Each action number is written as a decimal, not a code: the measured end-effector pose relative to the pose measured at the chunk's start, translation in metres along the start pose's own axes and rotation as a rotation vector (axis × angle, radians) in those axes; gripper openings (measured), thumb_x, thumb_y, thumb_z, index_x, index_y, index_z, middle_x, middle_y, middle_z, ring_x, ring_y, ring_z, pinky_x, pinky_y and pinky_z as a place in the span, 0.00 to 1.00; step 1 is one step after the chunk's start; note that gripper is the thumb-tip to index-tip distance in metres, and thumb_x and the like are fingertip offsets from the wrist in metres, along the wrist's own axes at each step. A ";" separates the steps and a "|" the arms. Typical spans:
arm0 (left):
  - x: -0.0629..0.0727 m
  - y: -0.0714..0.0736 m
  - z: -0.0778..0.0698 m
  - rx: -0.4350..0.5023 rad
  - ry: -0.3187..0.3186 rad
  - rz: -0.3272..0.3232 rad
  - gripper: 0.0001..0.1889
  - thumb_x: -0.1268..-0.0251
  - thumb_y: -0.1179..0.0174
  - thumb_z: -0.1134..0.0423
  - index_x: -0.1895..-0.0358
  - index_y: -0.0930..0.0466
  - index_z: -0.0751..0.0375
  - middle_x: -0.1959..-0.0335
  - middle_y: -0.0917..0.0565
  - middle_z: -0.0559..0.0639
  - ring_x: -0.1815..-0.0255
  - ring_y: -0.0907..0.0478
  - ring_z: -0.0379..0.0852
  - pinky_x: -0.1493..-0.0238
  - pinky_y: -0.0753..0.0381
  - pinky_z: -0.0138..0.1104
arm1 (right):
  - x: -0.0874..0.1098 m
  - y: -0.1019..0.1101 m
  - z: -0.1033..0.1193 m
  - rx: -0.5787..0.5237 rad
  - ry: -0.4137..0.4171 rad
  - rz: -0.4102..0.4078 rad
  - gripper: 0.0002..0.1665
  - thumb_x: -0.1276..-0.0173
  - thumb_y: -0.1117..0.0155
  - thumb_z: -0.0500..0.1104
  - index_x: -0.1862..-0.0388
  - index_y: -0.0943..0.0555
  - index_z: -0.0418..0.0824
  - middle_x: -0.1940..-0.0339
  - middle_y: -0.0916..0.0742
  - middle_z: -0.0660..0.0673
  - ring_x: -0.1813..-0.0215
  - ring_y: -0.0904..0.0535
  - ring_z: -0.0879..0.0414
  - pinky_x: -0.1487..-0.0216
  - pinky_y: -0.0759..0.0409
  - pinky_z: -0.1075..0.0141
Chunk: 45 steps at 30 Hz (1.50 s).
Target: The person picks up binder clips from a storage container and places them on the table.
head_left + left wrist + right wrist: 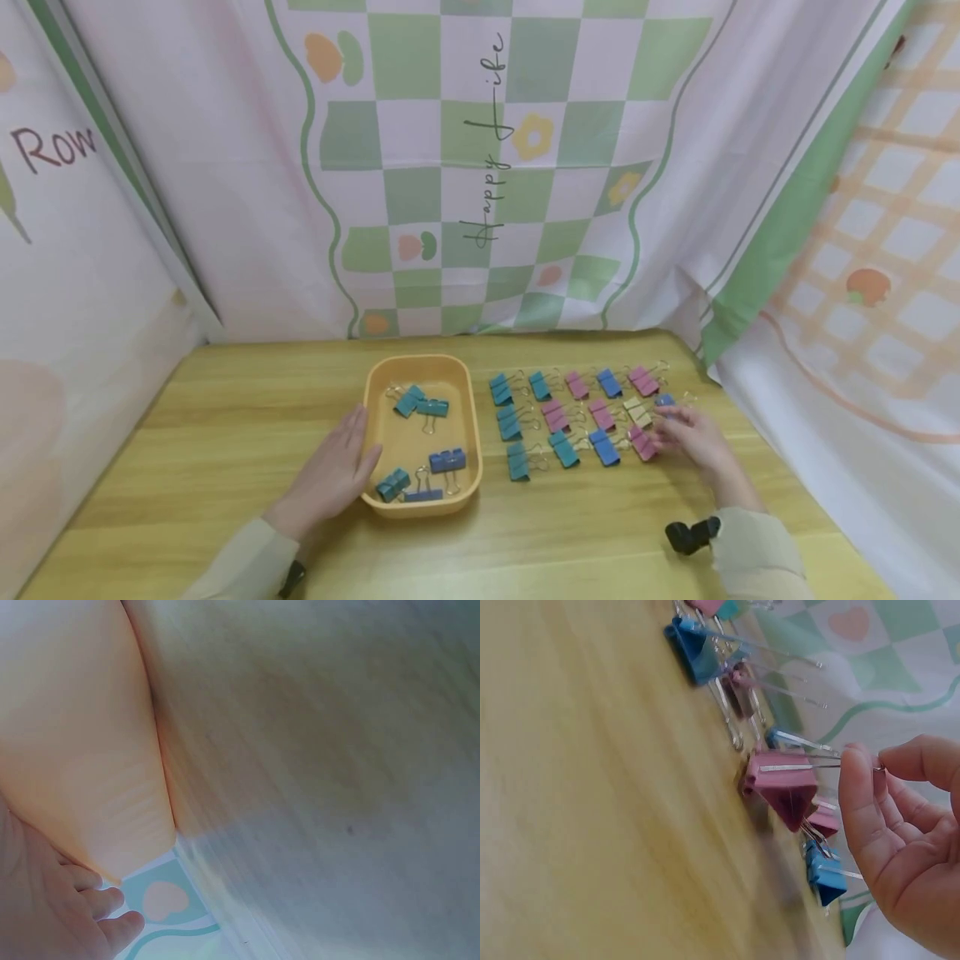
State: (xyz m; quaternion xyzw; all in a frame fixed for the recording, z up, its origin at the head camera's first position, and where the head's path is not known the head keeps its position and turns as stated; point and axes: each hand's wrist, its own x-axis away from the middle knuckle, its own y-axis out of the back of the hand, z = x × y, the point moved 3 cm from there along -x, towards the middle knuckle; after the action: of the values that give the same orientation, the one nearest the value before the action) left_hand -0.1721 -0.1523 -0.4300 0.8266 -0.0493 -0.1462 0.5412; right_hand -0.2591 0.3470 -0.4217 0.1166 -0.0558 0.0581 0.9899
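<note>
My left hand (330, 471) lies along the left wall of an orange plastic tray (422, 505), its fingers extended. The left wrist view shows those fingers (112, 904) beside the tray's outer side. Inside the tray are teal binder clips (409, 402) and blue binder clips (447, 460). At the right end of the front row, my right hand (693, 446) pinches the wire handle of a pink binder clip (784, 776) between thumb and index finger. A blue binder clip (664, 401) lies just beyond that hand, partly covered by it.
Rows of teal, pink, blue and yellow binder clips (564, 448) lie on the wooden table (225, 417) right of the tray, wire handles pointing right. A printed curtain (480, 167) hangs behind the table, and cloth closes off both sides.
</note>
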 end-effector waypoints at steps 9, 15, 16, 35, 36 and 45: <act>-0.001 0.000 0.000 0.002 -0.009 -0.014 0.33 0.26 0.63 0.51 0.32 0.55 0.78 0.30 0.52 0.68 0.31 0.52 0.63 0.34 0.49 0.51 | 0.000 0.005 -0.008 -0.072 -0.031 0.001 0.29 0.33 0.51 0.29 0.38 0.47 0.17 0.66 0.20 0.39 0.66 0.18 0.54 0.58 0.19 0.63; -0.002 -0.001 0.000 0.003 -0.004 -0.010 0.34 0.27 0.62 0.51 0.32 0.55 0.77 0.30 0.53 0.67 0.31 0.52 0.62 0.34 0.49 0.50 | 0.001 0.006 -0.010 -0.029 -0.032 0.011 0.28 0.31 0.52 0.30 0.40 0.47 0.16 0.65 0.19 0.40 0.66 0.18 0.53 0.58 0.19 0.61; -0.002 -0.001 0.000 0.005 -0.002 -0.009 0.34 0.27 0.62 0.51 0.32 0.55 0.76 0.30 0.53 0.67 0.31 0.52 0.62 0.34 0.49 0.50 | 0.001 0.007 -0.011 -0.024 -0.039 0.009 0.28 0.31 0.52 0.31 0.40 0.47 0.16 0.65 0.19 0.40 0.66 0.18 0.53 0.57 0.19 0.61; -0.001 -0.001 0.000 0.011 -0.003 -0.002 0.34 0.27 0.62 0.51 0.32 0.56 0.77 0.30 0.53 0.67 0.31 0.52 0.62 0.34 0.49 0.50 | 0.005 0.019 0.018 0.122 0.070 -0.119 0.28 0.28 0.51 0.39 0.40 0.43 0.18 0.67 0.21 0.54 0.66 0.21 0.60 0.61 0.18 0.66; -0.001 -0.001 0.000 0.011 -0.003 -0.003 0.34 0.27 0.61 0.52 0.32 0.56 0.77 0.30 0.53 0.67 0.31 0.52 0.62 0.34 0.49 0.50 | 0.005 0.017 0.023 0.130 0.087 -0.120 0.28 0.28 0.51 0.39 0.40 0.43 0.18 0.67 0.21 0.55 0.66 0.21 0.60 0.61 0.19 0.67; 0.000 0.000 0.000 0.006 -0.005 -0.007 0.34 0.26 0.63 0.51 0.32 0.55 0.78 0.30 0.53 0.68 0.31 0.52 0.63 0.34 0.49 0.51 | 0.001 -0.013 0.067 0.162 0.201 -0.091 0.30 0.29 0.47 0.44 0.39 0.38 0.22 0.62 0.21 0.55 0.63 0.22 0.61 0.60 0.19 0.65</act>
State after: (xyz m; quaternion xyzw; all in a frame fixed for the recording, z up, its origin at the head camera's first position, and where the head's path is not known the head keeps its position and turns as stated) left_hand -0.1724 -0.1523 -0.4301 0.8281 -0.0484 -0.1500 0.5379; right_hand -0.2626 0.3185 -0.3594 0.1923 0.0539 0.0290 0.9794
